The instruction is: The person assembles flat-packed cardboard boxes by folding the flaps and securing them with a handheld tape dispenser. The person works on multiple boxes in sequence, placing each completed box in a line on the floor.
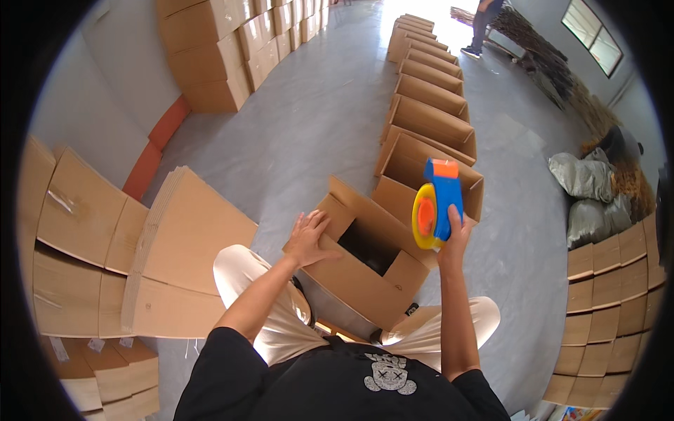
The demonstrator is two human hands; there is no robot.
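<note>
Between my knees stands a cardboard box (358,284) with its flaps partly folded in. A dark gap in the middle shows its inside. My left hand (307,240) lies with fingers spread on the flaps at the box's left end. Raised above the right end, my right hand (455,242) is wrapped round the handle of a tape gun (446,200). The tape gun has a blue body, an orange head and a yellow and orange wheel. Its head points up and away from me, apart from the box.
A row of open cardboard boxes (430,117) runs from just beyond mine into the distance. Flattened cartons (189,238) lean at my left, and stacked cartons (200,52) stand behind. Grey sacks (586,175) and more cardboard (607,309) are at right. Another person (481,28) stands far off.
</note>
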